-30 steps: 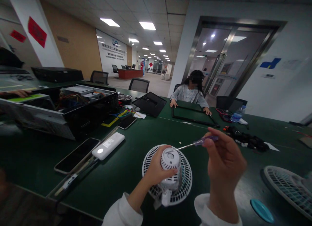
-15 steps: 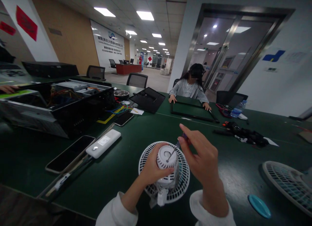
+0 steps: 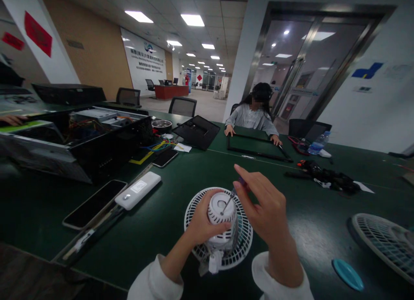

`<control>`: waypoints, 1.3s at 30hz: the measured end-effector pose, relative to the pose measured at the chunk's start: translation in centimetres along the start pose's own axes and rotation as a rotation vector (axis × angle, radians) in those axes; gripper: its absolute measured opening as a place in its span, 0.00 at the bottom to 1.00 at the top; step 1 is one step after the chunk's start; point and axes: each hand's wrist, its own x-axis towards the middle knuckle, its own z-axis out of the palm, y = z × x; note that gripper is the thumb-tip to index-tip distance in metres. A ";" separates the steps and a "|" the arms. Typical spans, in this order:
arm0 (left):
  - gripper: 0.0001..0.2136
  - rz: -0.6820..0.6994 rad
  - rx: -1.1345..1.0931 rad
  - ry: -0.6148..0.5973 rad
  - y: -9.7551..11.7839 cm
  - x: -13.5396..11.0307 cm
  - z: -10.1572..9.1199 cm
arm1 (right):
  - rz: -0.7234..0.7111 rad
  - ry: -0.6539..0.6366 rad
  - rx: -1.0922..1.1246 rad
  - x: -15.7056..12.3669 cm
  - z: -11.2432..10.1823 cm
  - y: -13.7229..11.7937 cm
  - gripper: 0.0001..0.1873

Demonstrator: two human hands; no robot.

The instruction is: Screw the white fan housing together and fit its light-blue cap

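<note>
A small white fan (image 3: pixel 223 231) lies grille-down on the green table (image 3: pixel 168 222), its round motor housing facing up. My left hand (image 3: pixel 202 224) is wrapped round that housing and steadies it. My right hand (image 3: pixel 263 209) is closed round a purple-handled screwdriver (image 3: pixel 233 192). The screwdriver's thin metal shaft slants down, and its tip rests on the top of the housing.
A white power bank (image 3: pixel 138 190) and two phones (image 3: pixel 93 203) lie to the left, beside an open black computer case (image 3: pixel 80 138). A second fan grille (image 3: pixel 384 244) and a teal disc (image 3: pixel 347 274) sit at right. A person works on a black frame (image 3: pixel 258 149) across the table.
My right hand swung the screwdriver from a nearly level hold down onto the top of the motor housing. The left hand kept its grip on the fan.
</note>
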 end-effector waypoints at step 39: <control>0.31 0.030 0.052 0.014 -0.6 -0.1 0.0 | 0.049 0.034 0.129 0.2 0.3 -1.2 0.10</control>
